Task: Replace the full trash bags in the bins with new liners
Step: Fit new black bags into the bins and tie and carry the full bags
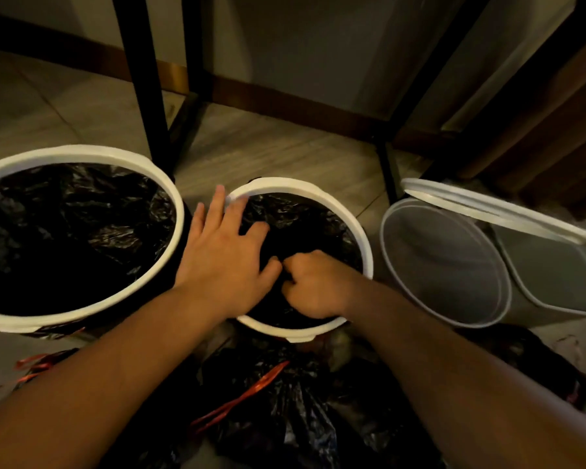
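Farthest left stands the big bin (82,154), its white ring seated on top and the left liner (65,231) tucked down inside, so this one looks finished.

The left hand (224,262) lies flat with fingers spread and nearly straight. It reaches across the left rim of the small bin (318,191), with the fingertips on the ring and the thumb angled inward over the black plastic. It grips nothing.

The middle liner (301,218) fills the small bin under its ring, directly below both hands.

The right hand (313,286) is inside the bin at the near edge. It is curled tight with knuckles up, touching the left thumb. It seems to pinch a fold of the middle liner, though black plastic in dim light makes that hard to confirm.

Further right, well apart from the hands, the grey bin (447,265) lies tipped on its side with no liner. Its mouth faces the person and its long axis runs away to the right. Its loose ring (494,211) leans on its upper side.

My judgement is that the grey bin is the last one left to line. It sits to the right of both hands, so the right hand is nearer and will have to stand it upright first.

On the floor in front, a full bag (285,418) with a red drawstring (251,390) lies between the forearms.

No brand, label or writing can be read anywhere.
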A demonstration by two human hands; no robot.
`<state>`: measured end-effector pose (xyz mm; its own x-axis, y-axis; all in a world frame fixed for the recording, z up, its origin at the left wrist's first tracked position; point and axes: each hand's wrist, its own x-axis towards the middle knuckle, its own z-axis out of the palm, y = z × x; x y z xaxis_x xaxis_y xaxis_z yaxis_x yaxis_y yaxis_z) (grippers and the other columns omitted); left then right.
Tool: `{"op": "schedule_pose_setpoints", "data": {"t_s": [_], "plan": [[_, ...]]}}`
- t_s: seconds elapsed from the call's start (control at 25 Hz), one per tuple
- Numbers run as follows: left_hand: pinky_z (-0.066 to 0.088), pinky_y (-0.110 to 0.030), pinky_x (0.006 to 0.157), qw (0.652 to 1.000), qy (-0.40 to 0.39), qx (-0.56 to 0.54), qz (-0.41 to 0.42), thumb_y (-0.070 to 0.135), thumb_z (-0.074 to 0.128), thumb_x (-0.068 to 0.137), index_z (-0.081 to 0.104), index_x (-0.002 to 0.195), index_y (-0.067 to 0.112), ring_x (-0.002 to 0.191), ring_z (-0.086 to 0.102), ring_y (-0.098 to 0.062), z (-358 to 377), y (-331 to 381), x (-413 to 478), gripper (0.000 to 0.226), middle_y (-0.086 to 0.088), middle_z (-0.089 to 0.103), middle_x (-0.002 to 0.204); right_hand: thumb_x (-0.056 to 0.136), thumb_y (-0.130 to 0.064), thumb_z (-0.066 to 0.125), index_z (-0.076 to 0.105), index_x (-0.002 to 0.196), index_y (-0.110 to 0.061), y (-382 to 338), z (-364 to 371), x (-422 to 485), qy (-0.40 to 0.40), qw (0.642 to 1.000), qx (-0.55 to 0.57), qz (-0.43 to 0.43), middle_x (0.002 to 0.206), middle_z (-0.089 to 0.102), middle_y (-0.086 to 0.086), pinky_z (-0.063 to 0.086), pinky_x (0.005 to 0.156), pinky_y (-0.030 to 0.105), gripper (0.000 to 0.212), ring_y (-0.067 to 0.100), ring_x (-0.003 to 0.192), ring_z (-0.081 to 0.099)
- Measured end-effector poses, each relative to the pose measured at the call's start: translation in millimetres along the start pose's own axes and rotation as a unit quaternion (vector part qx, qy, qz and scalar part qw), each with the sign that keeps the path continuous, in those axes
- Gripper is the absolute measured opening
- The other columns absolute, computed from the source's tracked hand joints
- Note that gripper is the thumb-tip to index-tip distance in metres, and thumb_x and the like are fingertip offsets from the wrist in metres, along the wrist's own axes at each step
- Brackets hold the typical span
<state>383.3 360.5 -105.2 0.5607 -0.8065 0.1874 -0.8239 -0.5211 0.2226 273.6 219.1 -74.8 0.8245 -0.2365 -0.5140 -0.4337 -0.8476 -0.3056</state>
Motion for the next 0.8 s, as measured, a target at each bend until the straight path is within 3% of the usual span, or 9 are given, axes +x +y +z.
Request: {"op": "schedule_pose_setpoints", "data": {"t_s": [0.2, 0.24, 0.32, 0.4, 0.48, 0.56, 0.68, 0.72, 0.8], "plan": [[0.022, -0.052, 0.127, 0.994, -0.067, 0.087, -0.001, 0.061, 0.05, 0.093, 0.021, 0.164, 0.017, 0.159, 0.01, -0.038, 5, -11, 36, 0.088, -0.014, 0.012, 0.172, 0.107, -0.041, 0.043, 0.056, 0.145, -0.013, -10, 15, 20, -0.157, 0.987, -0.022, 0.038, 0.147, 0.055, 0.014, 0.041, 0.102, 0.036, 0.049, 0.033, 0.13, 0.053], [0.023, -0.051, 0.126, 0.993, -0.064, 0.1, 0.0, 0.06, 0.051, 0.092, 0.021, 0.164, 0.016, 0.158, 0.012, -0.037, 7, -11, 37, 0.089, -0.014, 0.013, 0.172, 0.106, -0.038, 0.045, 0.059, 0.14, -0.01, -13, 19, 21, -0.189, 0.981, -0.041, 0.026, 0.145, 0.056, 0.015, 0.041, 0.097, 0.033, 0.047, 0.034, 0.131, 0.051], [0.026, -0.051, 0.124, 0.993, -0.055, 0.108, 0.005, 0.059, 0.053, 0.091, 0.025, 0.163, 0.016, 0.157, 0.017, -0.037, 7, -7, 37, 0.088, -0.013, 0.018, 0.171, 0.1, -0.031, 0.056, 0.069, 0.099, -0.01, -12, 25, 26, -0.203, 0.977, -0.055, 0.024, 0.114, 0.065, 0.011, 0.041, 0.072, 0.027, 0.025, 0.033, 0.11, 0.056], [0.028, -0.051, 0.124, 0.992, -0.065, 0.112, 0.005, 0.058, 0.056, 0.089, 0.03, 0.161, 0.018, 0.156, 0.019, -0.037, 1, -7, 37, 0.086, -0.013, 0.02, 0.17, 0.099, -0.031, 0.057, 0.067, 0.093, -0.011, -10, 31, 26, -0.161, 0.985, -0.056, 0.031, 0.116, 0.066, 0.014, 0.04, 0.068, 0.026, 0.024, 0.031, 0.101, 0.058], [0.03, -0.049, 0.122, 0.991, -0.077, 0.106, 0.007, 0.056, 0.058, 0.089, 0.036, 0.158, 0.021, 0.156, 0.02, -0.037, -8, -6, 42, 0.081, -0.013, 0.019, 0.17, 0.1, -0.038, 0.052, 0.067, 0.124, -0.008, -4, 35, 26, -0.081, 0.996, -0.031, 0.023, 0.135, 0.064, 0.019, 0.047, 0.085, 0.03, 0.042, 0.037, 0.115, 0.062], [0.039, -0.046, 0.117, 0.993, -0.095, 0.067, 0.016, 0.054, 0.057, 0.087, 0.05, 0.151, 0.024, 0.15, 0.033, -0.036, -14, -10, 46, 0.07, -0.015, 0.03, 0.165, 0.097, -0.043, 0.047, 0.062, 0.135, -0.01, -6, 23, 26, 0.003, 0.999, 0.011, 0.037, 0.139, 0.062, 0.02, 0.052, 0.095, 0.042, 0.053, 0.041, 0.122, 0.062], [0.063, -0.046, 0.084, 0.998, -0.03, 0.023, 0.046, 0.052, 0.06, 0.07, 0.077, 0.114, 0.037, 0.114, 0.071, -0.029, -39, -4, 59, 0.05, -0.007, 0.067, 0.131, 0.106, -0.046, 0.033, 0.033, 0.161, -0.018, 0, -32, 28, 0.129, 0.984, 0.082, 0.092, 0.168, 0.028, 0.011, 0.023, 0.125, 0.054, 0.062, 0.038, 0.154, 0.027], [0.064, -0.045, 0.082, 0.998, -0.03, 0.004, 0.058, 0.053, 0.063, 0.07, 0.079, 0.109, 0.041, 0.111, 0.073, -0.026, -52, -2, 70, 0.043, -0.003, 0.069, 0.127, 0.105, -0.048, 0.034, 0.039, 0.157, -0.02, 0, -58, 20, 0.146, 0.983, 0.079, 0.076, 0.161, 0.037, 0.009, 0.024, 0.124, 0.052, 0.059, 0.037, 0.153, 0.029], [0.052, -0.038, 0.106, 0.996, -0.025, 0.023, 0.083, 0.053, 0.07, 0.082, 0.074, 0.119, 0.046, 0.133, 0.059, -0.019, -97, 16, 102, 0.038, 0.007, 0.056, 0.142, 0.101, -0.047, 0.04, 0.061, 0.133, -0.023, 1, -113, -20, 0.154, 0.986, 0.057, -0.004, 0.114, 0.059, -0.003, 0.042, 0.108, 0.039, 0.046, 0.035, 0.133, 0.051]]}}
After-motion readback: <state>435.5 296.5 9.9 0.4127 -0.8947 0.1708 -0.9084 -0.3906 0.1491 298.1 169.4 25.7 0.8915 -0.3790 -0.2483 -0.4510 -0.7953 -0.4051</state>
